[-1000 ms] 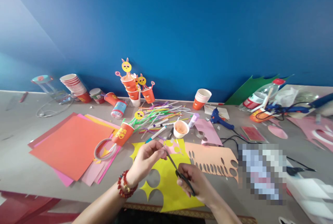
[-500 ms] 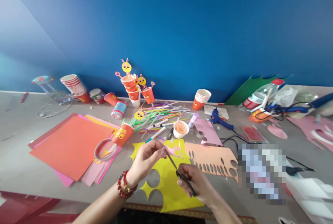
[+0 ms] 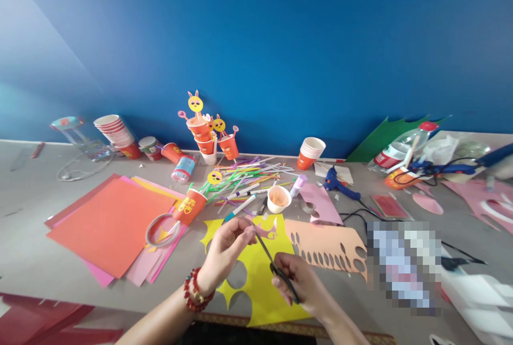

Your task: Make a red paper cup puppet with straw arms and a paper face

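My right hand [image 3: 294, 281] grips a pair of black-handled scissors [image 3: 266, 249], its blades pointing up and left to the fingertips of my left hand. The fingers of my left hand [image 3: 234, 243] are pinched together at the blade tips; whatever they hold is too small or hidden to make out. Just beyond the blades, pink paper scraps [image 3: 271, 230] show over a yellow paper sheet [image 3: 266, 281] with round holes cut in it. This sheet lies beneath both hands. To its right is a peach paper sheet [image 3: 316, 235] with oval cut-outs.
A white cup [image 3: 279, 207] of peach scraps stands beyond my hands, before strewn coloured sticks [image 3: 248, 177]. On the left lie an orange paper stack [image 3: 116, 222], a tape roll [image 3: 154, 234] and a tipped red cup [image 3: 191, 206]. A blue glue gun [image 3: 340, 185] sits right.
Both hands stay almost in place, with only slight shifts. The pink scraps by the blade tips look different in shape and cover less of the yellow sheet.
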Demonstrator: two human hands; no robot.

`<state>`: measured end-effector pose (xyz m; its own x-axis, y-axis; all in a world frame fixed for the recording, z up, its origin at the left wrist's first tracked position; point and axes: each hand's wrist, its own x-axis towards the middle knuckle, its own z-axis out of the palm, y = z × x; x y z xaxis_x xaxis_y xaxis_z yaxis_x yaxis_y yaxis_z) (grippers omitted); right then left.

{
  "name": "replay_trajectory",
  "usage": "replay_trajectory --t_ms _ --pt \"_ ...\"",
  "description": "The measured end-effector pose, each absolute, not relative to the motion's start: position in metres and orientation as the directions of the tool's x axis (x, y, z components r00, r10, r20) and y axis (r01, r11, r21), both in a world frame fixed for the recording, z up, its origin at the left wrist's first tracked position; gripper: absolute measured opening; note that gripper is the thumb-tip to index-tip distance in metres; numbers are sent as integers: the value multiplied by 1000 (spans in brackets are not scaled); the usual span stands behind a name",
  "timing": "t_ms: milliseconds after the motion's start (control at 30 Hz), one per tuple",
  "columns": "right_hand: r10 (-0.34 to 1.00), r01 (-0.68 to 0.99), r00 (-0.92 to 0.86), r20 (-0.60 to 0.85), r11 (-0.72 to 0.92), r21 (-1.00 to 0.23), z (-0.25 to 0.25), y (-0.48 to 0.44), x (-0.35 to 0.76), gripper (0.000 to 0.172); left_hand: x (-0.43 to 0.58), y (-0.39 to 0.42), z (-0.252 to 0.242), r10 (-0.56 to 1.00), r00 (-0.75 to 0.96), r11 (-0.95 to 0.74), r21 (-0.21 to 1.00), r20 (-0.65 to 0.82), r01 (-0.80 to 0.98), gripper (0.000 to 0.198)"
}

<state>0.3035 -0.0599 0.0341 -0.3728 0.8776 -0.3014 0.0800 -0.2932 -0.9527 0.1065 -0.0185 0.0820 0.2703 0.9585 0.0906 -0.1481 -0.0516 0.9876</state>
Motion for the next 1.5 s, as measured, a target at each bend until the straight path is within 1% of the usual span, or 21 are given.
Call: replay_trajectory --t_ms 267,433,600,867,1133,1500 --pt "873 12 -368 -322 -341 -940 30 -61 301 57 107 -21 82 952 297 -20 984 73 -180 24" --pt "880 25 -378 -290 -303 -953 28 -61 302 55 107 -22 81 950 302 -24 983 79 -181 24" --pt "882 39 -364 -299 -306 -951 34 -61 302 56 107 -20 79 954 291 -26 984 77 -175 25" --pt "890 50 -374 -261 -262 -964 34 -62 304 56 107 -20 86 946 315 -22 983 80 -184 25" --pt "893 4 -369 -256 -274 -962 27 -64 301 56 107 -20 82 957 282 -36 989 75 -141 24" --pt "896 26 -379 -231 -239 -971 25 -62 305 57 107 -18 91 957 280 -28 983 79 -180 24"
